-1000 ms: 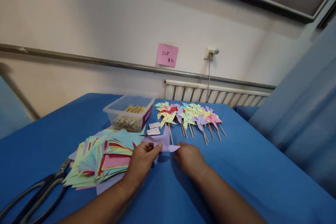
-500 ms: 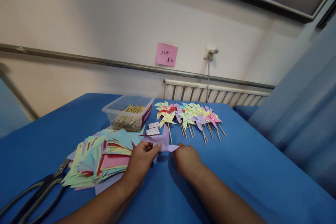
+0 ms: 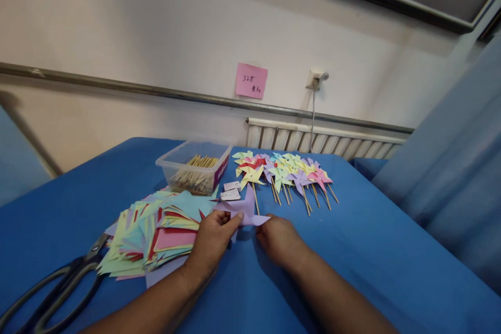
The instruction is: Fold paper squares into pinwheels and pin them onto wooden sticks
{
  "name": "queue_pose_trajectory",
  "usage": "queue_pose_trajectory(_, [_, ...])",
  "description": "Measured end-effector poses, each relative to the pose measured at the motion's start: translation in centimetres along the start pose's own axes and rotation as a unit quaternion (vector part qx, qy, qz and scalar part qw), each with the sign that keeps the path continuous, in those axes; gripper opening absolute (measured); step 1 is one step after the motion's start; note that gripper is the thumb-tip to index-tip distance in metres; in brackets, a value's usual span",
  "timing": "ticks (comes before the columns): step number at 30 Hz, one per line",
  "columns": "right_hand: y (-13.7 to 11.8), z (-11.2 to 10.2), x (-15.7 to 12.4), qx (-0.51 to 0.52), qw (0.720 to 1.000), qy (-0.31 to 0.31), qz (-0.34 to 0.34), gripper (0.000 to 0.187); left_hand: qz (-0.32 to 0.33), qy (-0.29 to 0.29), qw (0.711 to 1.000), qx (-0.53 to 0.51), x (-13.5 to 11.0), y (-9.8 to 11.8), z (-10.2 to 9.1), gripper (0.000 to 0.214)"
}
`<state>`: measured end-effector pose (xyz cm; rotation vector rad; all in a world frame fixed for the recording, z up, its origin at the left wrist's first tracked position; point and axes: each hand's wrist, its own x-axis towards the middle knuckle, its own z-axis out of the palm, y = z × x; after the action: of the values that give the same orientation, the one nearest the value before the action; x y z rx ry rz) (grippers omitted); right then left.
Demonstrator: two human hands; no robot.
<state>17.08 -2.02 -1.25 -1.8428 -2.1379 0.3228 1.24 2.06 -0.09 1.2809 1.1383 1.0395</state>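
A purple paper pinwheel (image 3: 246,210), its blades folded in, is pinched between the thumb and fingers of my left hand (image 3: 216,235). Close to the pinwheel's right tip is my right hand (image 3: 279,240), its fingers curled closed. What those fingers hold, if anything, is hidden behind the hand. Left of my left hand lies a stack of coloured cut paper sheets (image 3: 176,240). Two small white boxes (image 3: 230,195) sit just behind the pinwheel.
A clear plastic tub (image 3: 168,171) of wooden sticks (image 3: 199,164) stands behind the paper. Finished pinwheels (image 3: 287,172) on sticks lie at the back right. Large dark-handled scissors (image 3: 74,276) rest at the left front on the blue tablecloth (image 3: 371,250). A radiator (image 3: 297,138) is behind the table.
The whole view has shifted slightly. My right hand has turned a little, its fingers now curled lower beside the pinwheel tip. My left hand keeps its pinch.
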Motion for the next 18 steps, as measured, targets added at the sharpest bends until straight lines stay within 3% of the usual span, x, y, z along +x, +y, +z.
queue_pose_trajectory(6, [0.5, 0.7, 0.5, 0.001, 1.0, -0.006, -0.003, 0.019, -0.007, -0.002, 1.0, 0.003, 0.1, -0.2, 0.0, 0.031])
queue_pose_trajectory(11, [1.3, 0.0, 0.5, 0.053, 0.995, -0.077, -0.023, 0.018, 0.002, 0.004, 1.0, 0.006, 0.0, 0.0, 0.1, 0.029])
queue_pose_trajectory(18, [1.2, -0.7, 0.6, 0.066, 0.996, -0.04, 0.037, 0.013, -0.002, 0.0, 1.0, 0.008, 0.0, -0.1, 0.0, 0.03])
